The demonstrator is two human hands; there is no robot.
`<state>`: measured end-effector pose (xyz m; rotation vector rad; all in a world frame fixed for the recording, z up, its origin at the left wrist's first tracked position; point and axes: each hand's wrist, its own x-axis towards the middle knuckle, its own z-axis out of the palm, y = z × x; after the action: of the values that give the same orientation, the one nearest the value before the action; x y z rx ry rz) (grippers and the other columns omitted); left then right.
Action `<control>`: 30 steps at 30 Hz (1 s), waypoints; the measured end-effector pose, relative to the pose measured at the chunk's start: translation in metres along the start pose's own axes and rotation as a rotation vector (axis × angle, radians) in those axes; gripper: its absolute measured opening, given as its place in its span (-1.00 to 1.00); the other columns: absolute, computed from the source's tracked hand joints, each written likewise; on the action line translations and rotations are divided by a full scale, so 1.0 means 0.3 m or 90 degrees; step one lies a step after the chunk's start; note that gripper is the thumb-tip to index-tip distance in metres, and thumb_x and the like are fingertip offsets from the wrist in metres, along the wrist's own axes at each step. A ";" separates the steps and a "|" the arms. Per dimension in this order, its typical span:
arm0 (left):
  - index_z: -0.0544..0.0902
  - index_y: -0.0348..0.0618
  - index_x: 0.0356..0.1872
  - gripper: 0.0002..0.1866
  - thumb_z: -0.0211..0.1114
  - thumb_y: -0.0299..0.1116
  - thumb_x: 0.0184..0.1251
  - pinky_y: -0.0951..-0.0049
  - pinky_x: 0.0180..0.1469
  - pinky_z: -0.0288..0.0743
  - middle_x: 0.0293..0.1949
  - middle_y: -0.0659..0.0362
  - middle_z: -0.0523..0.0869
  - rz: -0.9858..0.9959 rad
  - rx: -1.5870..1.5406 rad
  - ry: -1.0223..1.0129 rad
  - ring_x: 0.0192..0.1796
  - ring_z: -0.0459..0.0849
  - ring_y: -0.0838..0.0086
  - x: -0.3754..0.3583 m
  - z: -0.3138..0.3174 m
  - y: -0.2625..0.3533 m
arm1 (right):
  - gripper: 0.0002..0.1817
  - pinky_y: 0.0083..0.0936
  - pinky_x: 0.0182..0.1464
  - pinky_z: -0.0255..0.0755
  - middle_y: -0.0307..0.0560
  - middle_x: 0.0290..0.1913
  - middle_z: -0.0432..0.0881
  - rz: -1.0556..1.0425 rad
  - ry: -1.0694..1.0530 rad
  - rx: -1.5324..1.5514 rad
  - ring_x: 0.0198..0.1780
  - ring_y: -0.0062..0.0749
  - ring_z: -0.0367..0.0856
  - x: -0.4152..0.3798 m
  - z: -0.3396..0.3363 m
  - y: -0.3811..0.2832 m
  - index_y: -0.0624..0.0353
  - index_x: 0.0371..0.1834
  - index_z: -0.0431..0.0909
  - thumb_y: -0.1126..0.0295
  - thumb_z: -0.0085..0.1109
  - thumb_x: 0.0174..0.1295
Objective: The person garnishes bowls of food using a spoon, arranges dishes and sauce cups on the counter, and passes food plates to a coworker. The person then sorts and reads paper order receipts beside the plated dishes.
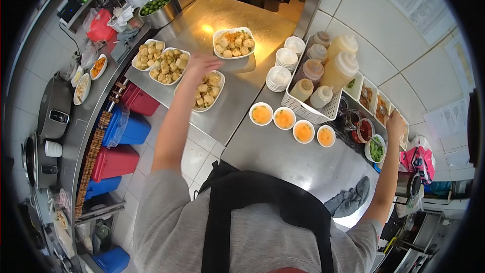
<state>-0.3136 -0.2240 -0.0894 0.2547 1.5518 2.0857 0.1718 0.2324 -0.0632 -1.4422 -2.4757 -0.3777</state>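
My left hand [203, 64] hovers over the back edge of a white dish of browned, cube-like food pieces [207, 91], fingers stretched to the right and slightly blurred. Just beyond it stands a similar dish topped with orange bits [233, 45]. Two more filled dishes, one in the middle [170, 65] and one farther left [147, 54], sit beside my forearm. On the far right, my right hand [395, 123] reaches into the row of white topping containers [382, 108], fingers curled down. What it grips is hidden. A bowl of chopped greens [375, 149] lies below that wrist.
Several small bowls of orange soup [303, 131] line the counter. Behind them are stacked white bowls [279, 78] and a white basket [308, 111] of squeeze bottles. A grey cloth [348, 197] lies near the front. A steel pot of green fruit [157, 10] stands back left.
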 end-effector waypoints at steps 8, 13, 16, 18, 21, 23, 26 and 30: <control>0.49 -0.21 -0.23 -0.68 0.03 -0.14 0.23 0.55 -0.61 0.40 -0.49 0.19 0.52 -0.047 0.336 0.195 -0.57 0.50 0.53 -0.216 -0.493 -0.134 | -0.84 -0.16 -0.30 0.46 0.06 -0.38 0.60 -0.034 0.010 -0.033 -0.32 -0.04 0.60 -0.015 0.030 0.027 0.20 -0.35 0.50 0.38 0.01 0.06; 0.44 -0.27 -0.02 -0.63 -0.04 -0.20 0.30 0.52 -0.55 0.52 -0.31 0.09 0.62 -0.020 0.290 0.030 -0.48 0.62 0.45 -0.214 -0.485 -0.173 | -0.89 -0.25 -0.32 0.51 0.12 -0.41 0.61 -0.031 0.041 -0.013 -0.33 -0.07 0.63 -0.019 -0.016 0.026 0.19 -0.45 0.54 0.45 0.03 -0.01; 0.45 -0.27 -0.07 -0.68 -0.06 -0.27 0.31 0.58 -0.54 0.52 -0.34 0.10 0.63 -0.070 0.304 -0.067 -0.50 0.62 0.50 -0.282 -0.446 -0.125 | -0.90 -0.27 -0.33 0.52 0.09 -0.39 0.62 -0.039 0.004 -0.060 -0.32 -0.11 0.64 -0.047 -0.076 0.002 0.19 -0.47 0.56 0.46 0.04 -0.03; 0.45 -0.29 -0.11 -0.70 -0.06 -0.28 0.31 0.63 -0.53 0.53 -0.38 0.12 0.64 -0.035 0.332 -0.012 -0.51 0.62 0.55 -0.320 -0.427 -0.136 | -0.90 -0.27 -0.33 0.53 0.09 -0.38 0.62 -0.029 -0.019 -0.063 -0.31 -0.12 0.64 -0.053 -0.068 -0.011 0.19 -0.47 0.56 0.46 0.05 -0.03; 0.47 -0.30 -0.17 -0.71 -0.08 -0.28 0.32 0.65 -0.52 0.54 -0.37 0.10 0.63 -0.029 0.385 0.008 -0.51 0.62 0.57 -0.369 -0.391 -0.108 | -0.88 -0.25 -0.31 0.53 0.11 -0.35 0.62 -0.015 -0.073 -0.050 -0.29 -0.09 0.64 -0.044 -0.040 -0.051 0.20 -0.43 0.58 0.47 0.08 -0.05; 0.47 -0.32 -0.15 -0.70 -0.10 -0.29 0.32 0.65 -0.52 0.53 -0.38 0.10 0.63 -0.028 0.407 -0.009 -0.52 0.62 0.57 -0.396 -0.334 -0.065 | -0.86 -0.22 -0.28 0.53 0.14 -0.33 0.62 0.040 -0.087 0.027 -0.26 -0.05 0.63 -0.016 0.007 -0.071 0.23 -0.40 0.57 0.47 0.07 -0.04; 0.48 -0.35 -0.11 -0.67 -0.12 -0.31 0.30 0.65 -0.52 0.53 -0.37 0.10 0.63 -0.017 0.420 -0.017 -0.51 0.62 0.57 -0.425 -0.208 0.005 | -0.82 -0.18 -0.19 0.50 0.20 -0.30 0.60 0.096 -0.104 0.104 -0.20 0.02 0.59 0.022 0.043 -0.072 0.26 -0.38 0.56 0.46 0.06 -0.06; 0.44 -0.38 0.00 -0.62 -0.13 -0.36 0.27 0.65 -0.52 0.53 -0.35 0.11 0.62 0.015 0.417 -0.066 -0.45 0.62 0.56 -0.430 0.026 0.111 | -0.83 -0.16 -0.12 0.45 0.21 -0.31 0.60 0.140 -0.123 0.267 -0.17 0.01 0.58 0.044 0.108 0.001 0.23 -0.43 0.59 0.45 0.03 -0.07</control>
<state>-0.2108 -0.2903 -0.0359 0.6001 2.1256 1.4870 0.1630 0.2545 -0.0888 -1.5960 -2.3103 0.3203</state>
